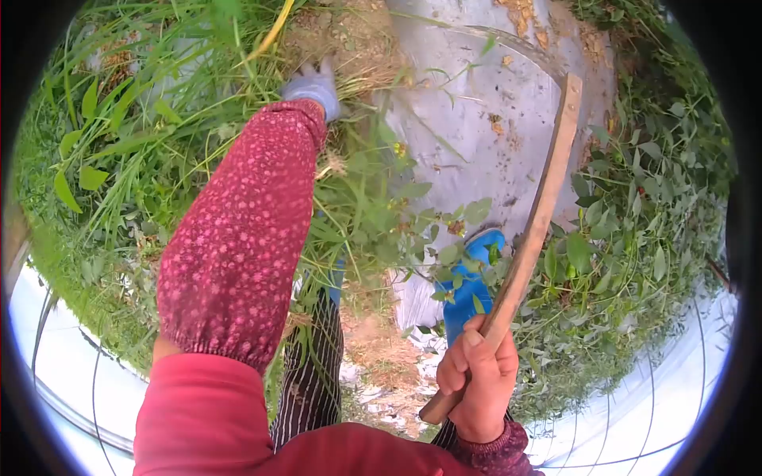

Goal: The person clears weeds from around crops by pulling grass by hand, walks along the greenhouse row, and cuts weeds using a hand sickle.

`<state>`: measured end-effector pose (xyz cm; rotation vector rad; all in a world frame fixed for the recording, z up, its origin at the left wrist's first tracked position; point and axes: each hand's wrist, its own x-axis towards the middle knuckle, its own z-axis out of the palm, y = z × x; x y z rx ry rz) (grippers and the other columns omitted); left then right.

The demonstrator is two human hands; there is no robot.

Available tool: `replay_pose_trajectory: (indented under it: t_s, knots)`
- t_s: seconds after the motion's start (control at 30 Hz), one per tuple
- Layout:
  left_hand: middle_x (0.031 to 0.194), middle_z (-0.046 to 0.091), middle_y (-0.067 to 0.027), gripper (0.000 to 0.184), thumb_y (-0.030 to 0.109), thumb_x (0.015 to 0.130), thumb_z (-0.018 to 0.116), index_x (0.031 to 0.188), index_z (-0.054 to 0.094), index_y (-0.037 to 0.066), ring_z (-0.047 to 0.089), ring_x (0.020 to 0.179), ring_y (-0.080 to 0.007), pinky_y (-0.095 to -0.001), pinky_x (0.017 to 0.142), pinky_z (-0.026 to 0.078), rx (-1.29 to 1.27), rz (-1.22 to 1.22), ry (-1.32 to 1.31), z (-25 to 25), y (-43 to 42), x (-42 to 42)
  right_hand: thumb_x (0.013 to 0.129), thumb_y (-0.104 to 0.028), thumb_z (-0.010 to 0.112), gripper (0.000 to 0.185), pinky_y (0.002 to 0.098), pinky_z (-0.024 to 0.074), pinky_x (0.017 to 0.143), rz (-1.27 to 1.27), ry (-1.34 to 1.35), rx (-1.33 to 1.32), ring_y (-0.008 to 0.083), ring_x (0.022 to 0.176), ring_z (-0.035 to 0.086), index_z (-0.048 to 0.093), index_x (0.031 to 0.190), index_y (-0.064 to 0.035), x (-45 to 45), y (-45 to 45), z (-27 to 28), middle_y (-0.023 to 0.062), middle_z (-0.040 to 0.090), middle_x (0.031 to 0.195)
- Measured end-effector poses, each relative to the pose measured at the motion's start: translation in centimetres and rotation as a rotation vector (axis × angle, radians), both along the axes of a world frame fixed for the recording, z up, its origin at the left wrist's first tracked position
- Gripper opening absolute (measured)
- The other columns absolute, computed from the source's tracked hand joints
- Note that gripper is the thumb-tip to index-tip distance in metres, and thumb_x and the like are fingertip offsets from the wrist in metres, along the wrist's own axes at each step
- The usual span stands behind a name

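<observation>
My right hand (482, 377) is bare and wrapped round the wooden handle of a sickle (533, 230). The handle rises from low centre to upper right. From its top, the thin curved blade (520, 46) bends left over the grey plastic sheet (456, 127). My left hand (313, 89), in a light blue-grey glove, reaches forward into the grass (194, 119). Its fingers look spread, resting at dry, cut-looking stems (369, 75); the fingertips are partly lost among them. Floral-patterned sleeve (246, 230) covers my left forearm.
Leafy plants (627, 230) grow thickly along the right of the sheet. A blue boot (468, 289) stands between stems near the centre. Striped trousers (309, 373) show below, beside bare soil with straw (373, 341). Pale covering and thin hoops curve round the lower edges.
</observation>
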<state>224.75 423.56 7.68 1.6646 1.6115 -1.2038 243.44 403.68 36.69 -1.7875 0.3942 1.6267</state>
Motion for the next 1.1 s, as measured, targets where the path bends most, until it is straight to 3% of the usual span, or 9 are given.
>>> replay_pose_trajectory:
  t_s: [0.17,0.33,0.6,0.7,0.77,0.8,0.87,0.97,1.1]
  knots:
    - [0.13,0.038,-0.0289,0.093,0.032,0.078,0.062,0.141,-0.001,0.005,0.053,0.109,-0.0355,-0.0419,0.092,0.043,-0.019,0.386,0.085,-3.1,0.2,-1.1,0.089,-0.01,0.049,0.012,0.0219,0.0323,0.037,0.009,-0.003,0.007,0.0078,0.043,0.036,0.046,0.099,-0.0047,0.1,0.5,0.1,0.0002,0.039,0.06]
    - [0.11,0.058,-0.0218,0.036,0.023,0.084,0.054,0.109,0.059,-0.003,0.058,0.103,-0.0315,-0.0408,0.084,0.046,-0.031,0.28,0.041,-3.6,0.7,-1.9,0.089,-0.01,0.049,0.012,0.022,0.0326,0.037,0.006,0.035,0.005,0.0079,0.042,0.036,0.045,0.099,-0.0043,0.5,-0.1,0.3,0.0009,0.04,0.06]
    - [0.106,0.06,-0.0195,0.025,0.012,0.086,0.049,0.104,0.063,0.002,0.061,0.095,-0.0304,-0.0373,0.082,0.049,-0.096,0.129,0.014,-3.7,-0.7,-2.5,0.088,-0.009,0.05,0.013,0.0226,0.0333,0.037,-0.014,0.094,0.005,0.0086,0.042,0.037,0.045,0.099,-0.0037,1.1,-0.7,1.1,0.0019,0.041,0.06]
    - [0.102,0.063,-0.0168,0.023,0.013,0.084,0.052,0.101,0.065,0.004,0.062,0.092,-0.0283,-0.0377,0.079,0.05,-0.156,-0.019,0.042,-4.1,-3.3,-3.1,0.087,-0.009,0.051,0.013,0.0226,0.0334,0.037,-0.011,0.092,0.008,0.0084,0.043,0.037,0.045,0.099,-0.004,1.2,-0.8,1.2,0.0018,0.041,0.061]
    - [0.095,0.065,-0.0108,0.019,0.012,0.081,0.056,0.095,0.068,0.008,0.061,0.084,-0.0228,-0.0337,0.075,0.051,-0.175,-0.481,-0.077,-3.7,-6.2,-5.1,0.087,-0.009,0.051,0.013,0.0227,0.0334,0.037,-0.01,0.089,0.01,0.0082,0.043,0.037,0.046,0.099,-0.0041,1.2,-0.8,1.2,0.0016,0.041,0.061]
    - [0.095,0.063,-0.0182,0.023,0.012,0.084,0.05,0.101,0.063,0.004,0.061,0.092,-0.0294,-0.0357,0.079,0.049,-0.306,-0.82,-0.103,3.5,-6.2,-2.5,0.088,-0.009,0.051,0.013,0.0225,0.0334,0.037,-0.032,0.1,0.013,0.0079,0.043,0.037,0.046,0.099,-0.0045,1.1,-0.8,1.2,0.0012,0.041,0.061]
    - [0.094,0.063,-0.0188,0.024,0.015,0.084,0.048,0.104,0.056,0.005,0.063,0.084,-0.031,-0.0398,0.075,0.049,0.102,0.259,-0.139,5.1,-10.1,-3.0,0.088,-0.01,0.05,0.011,0.0218,0.0331,0.038,-0.027,0.13,0.007,0.0069,0.043,0.037,0.047,0.098,-0.006,1.0,-0.2,1.2,0.0003,0.041,0.061]
    - [0.097,0.062,-0.0203,0.026,0.018,0.084,0.045,0.104,0.056,0.005,0.062,0.085,-0.033,-0.0423,0.076,0.049,-0.256,0.057,-0.157,8.9,-7.4,-0.1,0.088,-0.01,0.05,0.011,0.0213,0.0327,0.038,-0.02,0.125,-0.004,0.0069,0.044,0.037,0.047,0.098,-0.0072,0.5,0.2,1.1,0.0,0.04,0.061]
    - [0.092,0.064,-0.0163,0.027,0.016,0.086,0.041,0.103,0.059,0.007,0.063,0.084,-0.0298,-0.0435,0.075,0.049,0.176,0.03,-0.168,3.7,-3.6,-3.9,0.088,-0.009,0.049,0.009,0.0212,0.0325,0.038,0.014,0.103,-0.007,0.0074,0.044,0.037,0.047,0.097,-0.0073,-0.1,0.4,0.8,-0.0001,0.04,0.061]
